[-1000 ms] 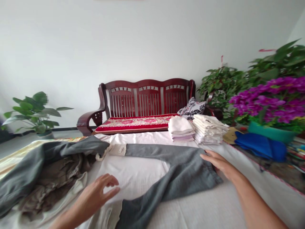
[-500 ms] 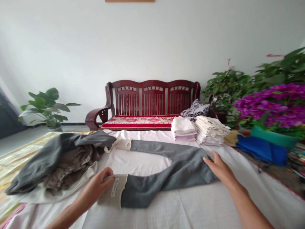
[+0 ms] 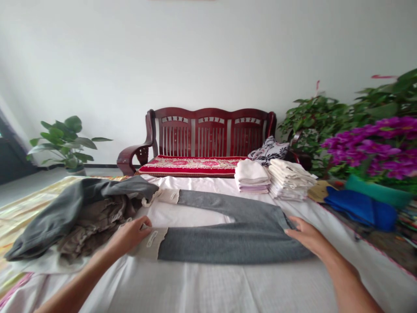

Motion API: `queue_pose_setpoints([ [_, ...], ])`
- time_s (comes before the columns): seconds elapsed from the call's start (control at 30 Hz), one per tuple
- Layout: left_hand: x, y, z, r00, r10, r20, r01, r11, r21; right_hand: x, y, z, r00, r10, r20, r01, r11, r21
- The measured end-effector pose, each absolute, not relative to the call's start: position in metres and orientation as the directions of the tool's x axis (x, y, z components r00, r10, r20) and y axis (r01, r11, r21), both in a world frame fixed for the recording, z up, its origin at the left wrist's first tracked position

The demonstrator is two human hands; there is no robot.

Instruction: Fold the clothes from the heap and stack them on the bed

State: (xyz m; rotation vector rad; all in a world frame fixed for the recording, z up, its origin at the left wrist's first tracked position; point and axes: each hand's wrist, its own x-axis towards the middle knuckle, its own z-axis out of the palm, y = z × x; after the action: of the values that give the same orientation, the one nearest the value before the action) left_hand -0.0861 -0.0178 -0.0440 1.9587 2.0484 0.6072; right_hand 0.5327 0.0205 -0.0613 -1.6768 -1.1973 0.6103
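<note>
Grey trousers (image 3: 228, 243) with cream cuffs lie spread across the white cloth, their legs toward the left and the waist at the right. My left hand (image 3: 135, 232) pinches the near leg's cream cuff (image 3: 154, 241). At the waist, my right hand (image 3: 301, 234) grips the waistband edge, its thumb on top. The near leg is stretched straight between both hands. The far leg's cuff (image 3: 168, 196) lies flat, touching a heap of grey and brown clothes (image 3: 94, 213) to the left of my left hand.
Folded white and lilac cloths (image 3: 251, 176) and a second folded stack (image 3: 289, 178) stand at the back right. Beyond the white sheet (image 3: 208, 287) is a red wooden sofa (image 3: 210, 134). Blue cloth (image 3: 361, 206) and purple flowers (image 3: 374, 145) are at the right, a potted plant (image 3: 67, 143) at the left.
The near trouser leg has gone from bent and creased to straight and smooth. My left hand has moved left and away from me with the cuff; my right hand has shifted slightly right.
</note>
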Motion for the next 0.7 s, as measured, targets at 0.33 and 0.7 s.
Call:
queue_pose_setpoints([
  [0.33,-0.060,-0.005,-0.032,-0.097,0.964,0.246,0.815,-0.065,0.576,0.531,0.069,-0.054,0.486,0.870,0.080,0.588,-0.257,-0.767],
  [0.7,-0.008,0.075,-0.060,0.080,0.974,0.213,0.962,-0.132,0.239,0.510,0.076,-0.060,0.452,0.869,0.202,0.864,-0.369,-0.343],
])
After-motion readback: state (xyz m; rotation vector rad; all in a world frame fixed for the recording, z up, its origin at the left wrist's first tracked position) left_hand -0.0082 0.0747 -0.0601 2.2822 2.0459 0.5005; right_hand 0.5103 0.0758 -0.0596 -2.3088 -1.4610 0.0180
